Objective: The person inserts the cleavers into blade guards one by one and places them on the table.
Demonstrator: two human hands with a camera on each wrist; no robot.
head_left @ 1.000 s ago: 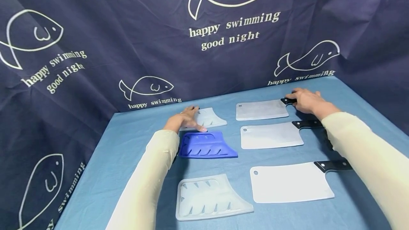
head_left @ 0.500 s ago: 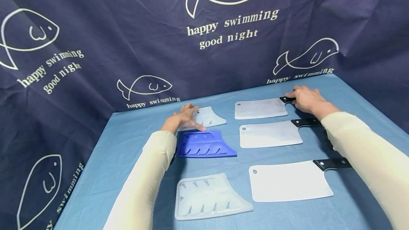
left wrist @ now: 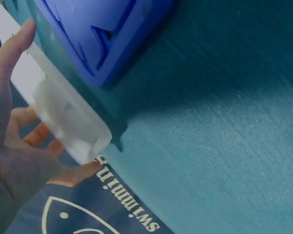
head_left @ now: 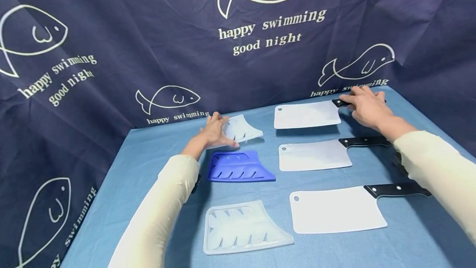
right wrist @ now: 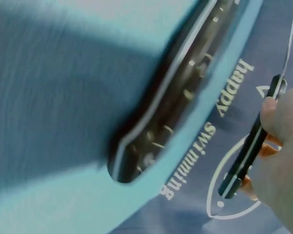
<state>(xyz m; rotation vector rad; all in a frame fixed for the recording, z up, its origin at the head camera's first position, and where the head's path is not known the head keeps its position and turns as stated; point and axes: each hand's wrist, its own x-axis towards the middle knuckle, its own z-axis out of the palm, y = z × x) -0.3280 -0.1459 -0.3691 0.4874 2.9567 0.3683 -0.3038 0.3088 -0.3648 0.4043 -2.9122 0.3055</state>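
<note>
My left hand (head_left: 215, 130) grips the far translucent white blade guard (head_left: 241, 126) across its closed end, thumb on the near side. In the left wrist view that guard (left wrist: 68, 112) is raised above the cloth with a shadow under it. My right hand (head_left: 368, 104) holds the far cleaver (head_left: 306, 116) by its black handle (right wrist: 249, 156). The blade is off the table, its shadow showing beneath. A blue blade guard (head_left: 241, 166) lies just in front of my left hand. Nearer still lies another translucent guard (head_left: 245, 228).
Two more cleavers lie flat on the blue tablecloth (head_left: 148, 185), a middle cleaver (head_left: 314, 156) and a near cleaver (head_left: 336, 211), handles to the right. A dark curtain (head_left: 260, 73) with fish drawings rises behind the table's far edge.
Both hands have risen slightly. The far cleaver has come up off the cloth and shifted a little right, and the far translucent guard is lifted from the table.
</note>
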